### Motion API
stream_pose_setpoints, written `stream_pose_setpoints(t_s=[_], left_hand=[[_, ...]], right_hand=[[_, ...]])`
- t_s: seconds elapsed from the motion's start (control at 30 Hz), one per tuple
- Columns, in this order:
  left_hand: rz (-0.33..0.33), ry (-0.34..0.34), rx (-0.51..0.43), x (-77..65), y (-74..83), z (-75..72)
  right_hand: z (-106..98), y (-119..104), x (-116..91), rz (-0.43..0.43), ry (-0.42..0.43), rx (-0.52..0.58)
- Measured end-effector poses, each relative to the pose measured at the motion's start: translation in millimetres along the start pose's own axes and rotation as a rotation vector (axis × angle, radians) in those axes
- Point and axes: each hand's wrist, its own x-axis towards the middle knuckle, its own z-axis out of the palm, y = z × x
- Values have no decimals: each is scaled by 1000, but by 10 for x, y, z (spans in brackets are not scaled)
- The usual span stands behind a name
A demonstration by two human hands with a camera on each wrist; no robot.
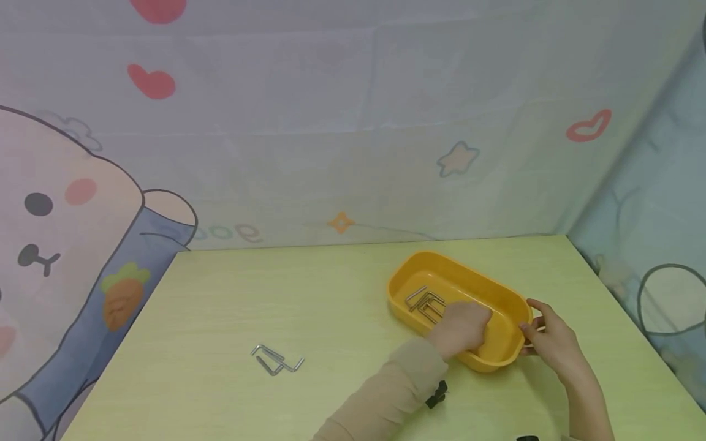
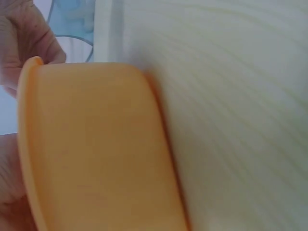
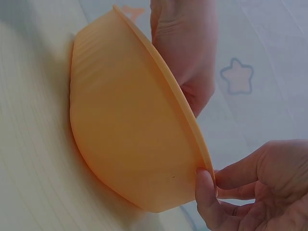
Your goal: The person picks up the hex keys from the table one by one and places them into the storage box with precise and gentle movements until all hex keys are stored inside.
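A yellow oval plastic tray (image 1: 452,269) stands at the right of the table, with several L-shaped metal rods, resembling hex keys (image 1: 430,306), at its left end. My left hand (image 1: 462,324) reaches down into the tray, just right of these rods; its fingers are hidden behind the back of the hand and the tray wall. At the tray's right end, my right hand (image 1: 554,340) pinches the rim between thumb and fingers. The right wrist view shows this right hand (image 3: 245,192) on the rim.
Left of the tray, a few more L-shaped metal rods (image 1: 276,360) lie together on the pale yellow-green table (image 1: 309,294). A printed cloth (image 1: 331,122) hangs behind the table, and another cloth borders its right side.
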Motion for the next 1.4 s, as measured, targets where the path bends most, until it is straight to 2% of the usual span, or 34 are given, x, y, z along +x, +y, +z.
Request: stream_pose_setpoints(t_s=[0.2,0.4,0.6,0.77,0.97,1.2,1.3,1.4], left_hand=[[35,74,-3,-71,-1,-73],[15,119,-15,-158,-24,-113],[19,212,10,-316,-75,-166],[-8,260,42,-468,-113,-208],[29,406,115,-640,-235,-185],[76,550,138,-804,-413,-142],[91,586,138,-869,-474,-127],[90,587,125,-941,-522,-120]], right_hand=[[-1,-3,-5,-4,-5,0],[4,-8,-5,-4,-7,4],[-10,-10,-1,-5,-6,1],[-16,-9,7,-9,-2,-7],[3,-10,23,-7,-2,11],[0,1,19,0,-4,0],[-4,5,12,1,-5,-1],[-3,4,7,2,-5,0]])
